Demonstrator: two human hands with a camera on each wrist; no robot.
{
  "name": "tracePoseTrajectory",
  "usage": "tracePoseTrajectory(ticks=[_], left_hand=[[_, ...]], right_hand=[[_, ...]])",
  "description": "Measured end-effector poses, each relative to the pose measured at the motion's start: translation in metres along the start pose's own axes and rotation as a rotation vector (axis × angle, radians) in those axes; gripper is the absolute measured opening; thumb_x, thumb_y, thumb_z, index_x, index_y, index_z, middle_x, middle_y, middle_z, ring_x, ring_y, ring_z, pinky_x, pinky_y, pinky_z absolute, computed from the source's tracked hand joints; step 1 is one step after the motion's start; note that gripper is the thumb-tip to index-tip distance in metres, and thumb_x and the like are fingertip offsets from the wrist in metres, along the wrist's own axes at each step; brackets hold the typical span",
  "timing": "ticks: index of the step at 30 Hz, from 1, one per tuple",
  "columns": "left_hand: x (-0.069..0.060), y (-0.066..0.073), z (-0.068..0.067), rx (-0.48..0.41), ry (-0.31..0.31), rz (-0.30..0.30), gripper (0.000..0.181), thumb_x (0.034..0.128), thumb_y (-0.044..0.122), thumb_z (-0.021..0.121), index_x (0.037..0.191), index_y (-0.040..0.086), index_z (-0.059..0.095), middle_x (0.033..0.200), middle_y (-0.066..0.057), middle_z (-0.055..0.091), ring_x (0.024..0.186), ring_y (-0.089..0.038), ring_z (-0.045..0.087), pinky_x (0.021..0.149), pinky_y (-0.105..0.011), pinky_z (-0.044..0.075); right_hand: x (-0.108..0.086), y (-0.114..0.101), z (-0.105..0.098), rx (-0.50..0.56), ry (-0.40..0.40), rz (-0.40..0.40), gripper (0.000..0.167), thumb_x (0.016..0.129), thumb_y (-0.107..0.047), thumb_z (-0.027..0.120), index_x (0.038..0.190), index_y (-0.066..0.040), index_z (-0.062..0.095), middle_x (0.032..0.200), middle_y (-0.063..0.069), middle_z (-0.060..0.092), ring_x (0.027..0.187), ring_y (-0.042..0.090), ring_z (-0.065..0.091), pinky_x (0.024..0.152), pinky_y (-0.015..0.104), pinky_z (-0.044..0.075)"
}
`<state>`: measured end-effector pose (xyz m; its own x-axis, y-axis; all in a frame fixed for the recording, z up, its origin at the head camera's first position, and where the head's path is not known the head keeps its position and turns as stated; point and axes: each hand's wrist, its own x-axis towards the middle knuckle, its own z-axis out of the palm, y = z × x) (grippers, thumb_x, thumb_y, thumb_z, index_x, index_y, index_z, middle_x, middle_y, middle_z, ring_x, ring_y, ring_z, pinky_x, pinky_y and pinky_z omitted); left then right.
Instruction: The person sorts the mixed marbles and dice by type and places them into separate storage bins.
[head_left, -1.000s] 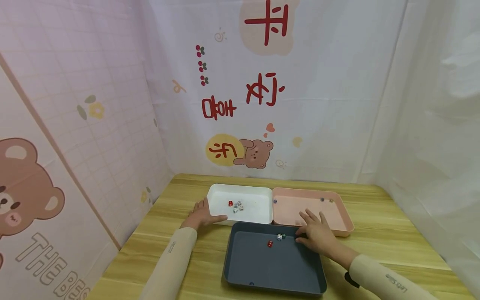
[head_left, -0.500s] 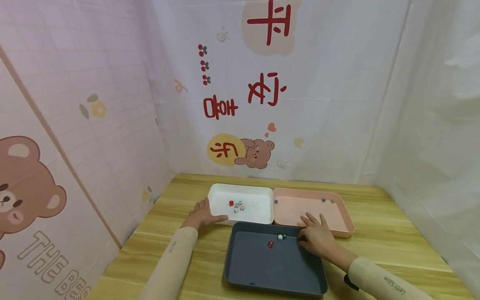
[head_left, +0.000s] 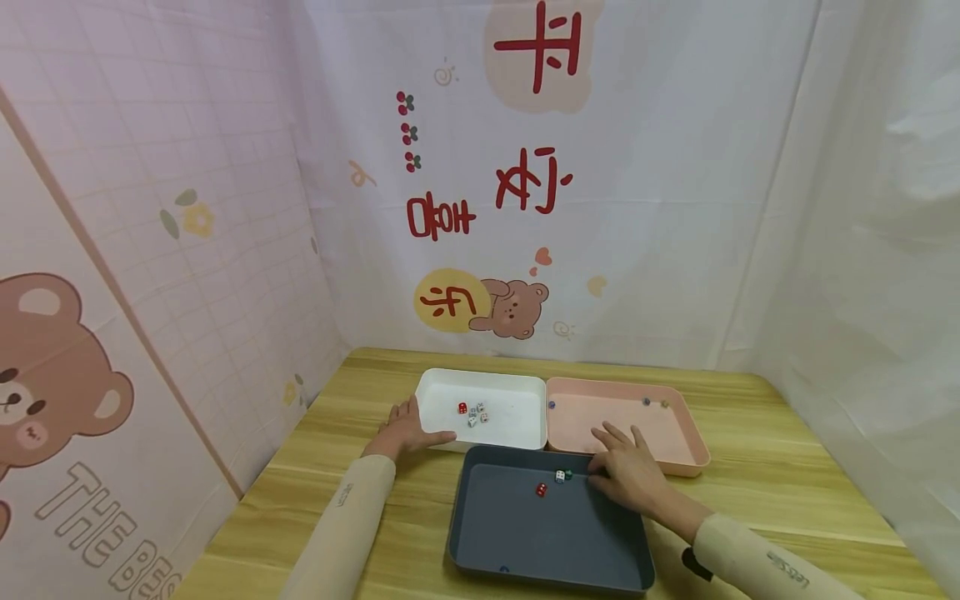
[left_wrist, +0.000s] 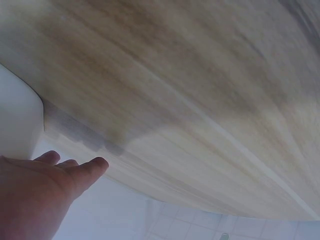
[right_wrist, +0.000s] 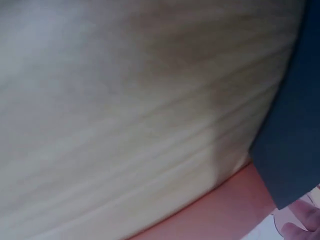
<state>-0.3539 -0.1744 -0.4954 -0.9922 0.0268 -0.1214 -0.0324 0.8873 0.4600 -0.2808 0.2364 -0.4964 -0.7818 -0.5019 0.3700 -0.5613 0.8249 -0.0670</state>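
Note:
In the head view the left hand (head_left: 403, 429) lies at the left end of the white tray (head_left: 517, 446), its fingers spread and its thumb along the near rim. Several dice, one red (head_left: 462, 408), lie in that tray. Over the far right corner of the dark grey tray (head_left: 551, 575) hangs the right hand (head_left: 628, 471), fingers extended toward the pink tray (head_left: 701, 462); no object shows in it. A red die (head_left: 542, 490), a white die (head_left: 560, 476) and a small green one (head_left: 568, 474) lie to its left. The left wrist view shows the left hand (left_wrist: 45, 192) with straight fingers.
Small dark pieces (head_left: 647, 402) lie near the pink tray's far wall, and a blue piece (head_left: 504, 569) is at the grey tray's near edge. All three trays stand close together on the wooden table (head_left: 772, 500). Printed cloth (head_left: 637, 192) hangs behind and at both sides.
Since half a second ago, the right hand has shifted slightly to the left above the grey tray's far right corner. The left hand and the dice look unmoved.

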Motion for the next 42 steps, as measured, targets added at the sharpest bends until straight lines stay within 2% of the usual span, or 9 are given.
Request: tracePoseTrajectory(ticks=[5, 9, 15, 22, 28, 31, 36, 38, 42], left_hand=[[0.000, 0.000, 0.000, 0.000, -0.004, 0.001, 0.133, 0.0700, 0.078, 0.069, 0.156, -0.003, 0.009, 0.159, -0.027, 0.018, 0.146, -0.048, 0.011, 0.111, -0.069, 0.016], [0.001, 0.000, 0.000, 0.004, -0.006, 0.001, 0.133, 0.0698, 0.079, 0.068, 0.157, -0.003, 0.009, 0.159, -0.026, 0.018, 0.147, -0.048, 0.011, 0.111, -0.068, 0.016], [0.000, 0.001, -0.001, 0.000, -0.008, 0.006, 0.133, 0.0699, 0.078, 0.069, 0.157, -0.003, 0.010, 0.160, -0.025, 0.018, 0.147, -0.047, 0.011, 0.111, -0.068, 0.016], [0.000, 0.001, -0.001, -0.001, -0.010, 0.016, 0.132, 0.0712, 0.077, 0.069, 0.156, -0.005, 0.010, 0.159, -0.028, 0.017, 0.146, -0.049, 0.011, 0.110, -0.069, 0.017], [-0.002, 0.002, -0.002, -0.002, -0.010, 0.019, 0.130, 0.0731, 0.075, 0.069, 0.156, -0.005, 0.009, 0.159, -0.028, 0.017, 0.146, -0.049, 0.011, 0.110, -0.070, 0.015], [-0.003, 0.002, -0.001, 0.002, -0.012, 0.017, 0.129, 0.0740, 0.074, 0.069, 0.156, -0.006, 0.008, 0.159, -0.028, 0.017, 0.146, -0.049, 0.011, 0.111, -0.069, 0.015], [-0.003, 0.002, -0.002, 0.004, -0.012, 0.011, 0.130, 0.0740, 0.075, 0.069, 0.156, -0.006, 0.008, 0.159, -0.027, 0.017, 0.146, -0.048, 0.011, 0.111, -0.068, 0.015], [-0.002, 0.002, -0.002, -0.001, -0.010, 0.013, 0.130, 0.0734, 0.074, 0.070, 0.156, -0.006, 0.008, 0.159, -0.028, 0.017, 0.146, -0.048, 0.011, 0.111, -0.069, 0.014], [-0.001, 0.002, -0.002, -0.004, -0.008, 0.017, 0.131, 0.0730, 0.075, 0.070, 0.156, -0.006, 0.007, 0.159, -0.028, 0.017, 0.146, -0.048, 0.011, 0.111, -0.068, 0.015]], right_hand=[[0.008, -0.004, -0.005, 0.039, 0.051, -0.007, 0.011, 0.074, -0.020, 0.086, 0.080, -0.018, 0.077, 0.133, 0.023, 0.059, 0.132, 0.047, 0.044, 0.103, 0.074, 0.021], [0.016, -0.004, -0.009, 0.075, 0.071, 0.017, 0.011, 0.076, -0.020, 0.085, 0.084, -0.016, 0.079, 0.135, 0.024, 0.057, 0.134, 0.047, 0.041, 0.104, 0.075, 0.018], [0.029, 0.004, -0.014, 0.157, 0.057, 0.128, 0.009, 0.082, -0.023, 0.082, 0.088, -0.016, 0.081, 0.139, 0.025, 0.054, 0.136, 0.047, 0.038, 0.104, 0.075, 0.019], [0.036, 0.028, -0.018, 0.262, 0.014, 0.250, 0.011, 0.089, -0.023, 0.075, 0.095, -0.015, 0.080, 0.140, 0.030, 0.050, 0.136, 0.050, 0.035, 0.104, 0.077, 0.011], [0.039, 0.052, -0.014, 0.249, -0.031, 0.338, 0.017, 0.092, -0.025, 0.070, 0.100, -0.014, 0.080, 0.140, 0.030, 0.050, 0.135, 0.053, 0.034, 0.101, 0.080, 0.008], [0.041, 0.061, -0.012, 0.229, -0.038, 0.371, 0.019, 0.093, -0.025, 0.068, 0.102, -0.012, 0.079, 0.133, 0.026, 0.058, 0.135, 0.049, 0.037, 0.103, 0.077, 0.014], [0.042, 0.069, -0.015, 0.226, -0.062, 0.378, 0.023, 0.095, -0.024, 0.066, 0.105, -0.006, 0.077, 0.115, 0.019, 0.069, 0.133, 0.048, 0.040, 0.102, 0.071, 0.026], [0.042, 0.071, -0.017, 0.238, -0.078, 0.388, 0.025, 0.096, -0.024, 0.065, 0.107, -0.004, 0.077, 0.114, 0.019, 0.069, 0.130, 0.049, 0.042, 0.103, 0.071, 0.027], [0.041, 0.073, -0.019, 0.223, -0.084, 0.396, 0.024, 0.096, -0.023, 0.065, 0.108, -0.005, 0.076, 0.114, 0.017, 0.069, 0.116, 0.045, 0.055, 0.099, 0.066, 0.036]])
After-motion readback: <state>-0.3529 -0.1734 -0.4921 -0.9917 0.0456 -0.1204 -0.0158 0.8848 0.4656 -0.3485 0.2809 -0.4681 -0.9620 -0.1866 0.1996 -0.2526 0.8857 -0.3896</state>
